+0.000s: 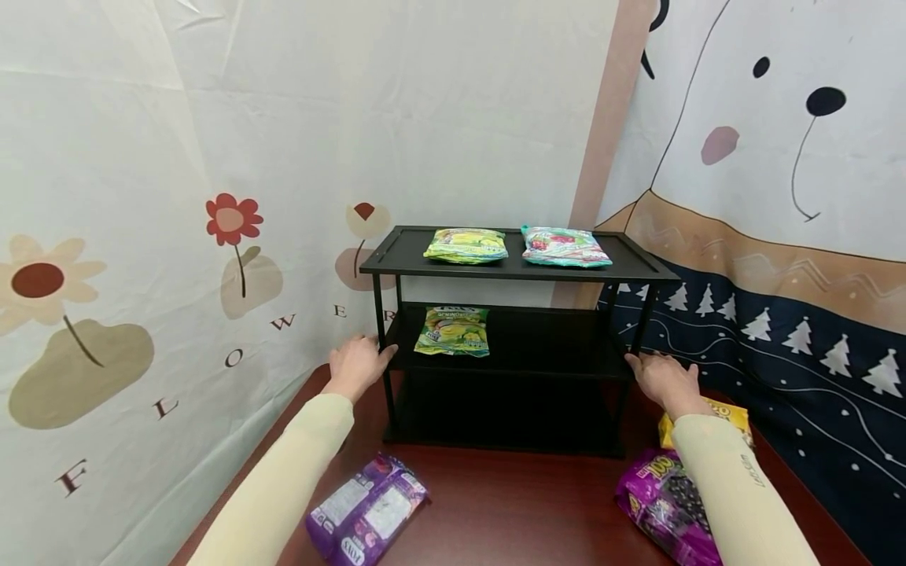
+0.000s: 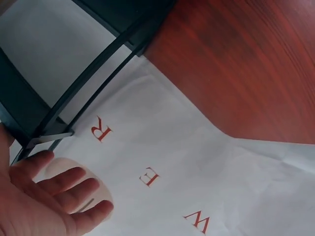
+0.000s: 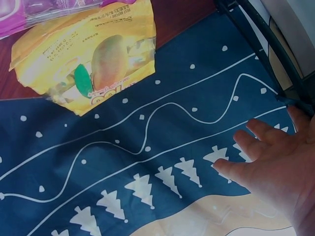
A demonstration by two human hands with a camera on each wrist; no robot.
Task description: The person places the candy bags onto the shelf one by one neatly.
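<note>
Three candy bags (image 1: 465, 246) occupy the black rack (image 1: 552, 342), seemingly leaving two purple bags (image 1: 368, 511) and a yellow mango bag (image 3: 110, 64) on the table (image 1: 510, 503), as left hand (image 1: 356, 365) and right hand (image 1: 664, 381), fingers loosely extended, touch the rack's sides.

Printed flowers (image 1: 229, 219) dot the pale cloth (image 1: 425, 118) behind, white trees (image 1: 837, 358) line navy cloth (image 1: 814, 417) at right, reddish-brown table (image 1: 510, 503) below.

A bare left hand (image 2: 44, 204) with extended fingers touches a dark, thin-posted shelf rack (image 2: 22, 105) beside white, red-lettered fabric (image 2: 167, 132) and a reddish-brown, wood-grained tabletop (image 2: 241, 69).
</note>
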